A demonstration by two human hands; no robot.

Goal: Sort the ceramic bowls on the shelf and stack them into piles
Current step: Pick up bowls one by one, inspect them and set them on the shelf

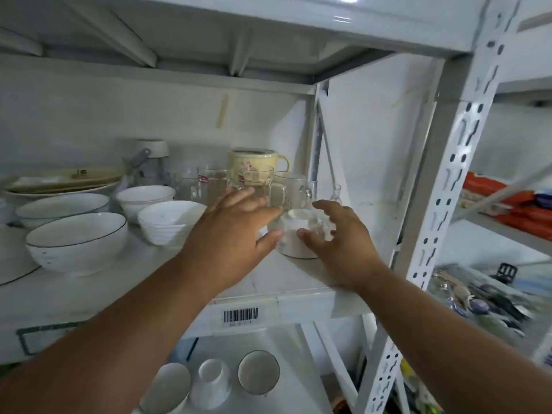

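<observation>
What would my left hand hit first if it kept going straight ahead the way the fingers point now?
Most likely the clear glass mug right beyond the left hand; the fingertips already overlap it in the picture. Depth is unclear, so they may already be touching it. The small white bowl sits just right of that line.

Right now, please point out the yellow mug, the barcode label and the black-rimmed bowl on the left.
yellow mug (239, 161), head view, on its side wall.
barcode label (240, 315), head view, on the bars.
black-rimmed bowl (80, 249), head view, on its outer wall.
</observation>
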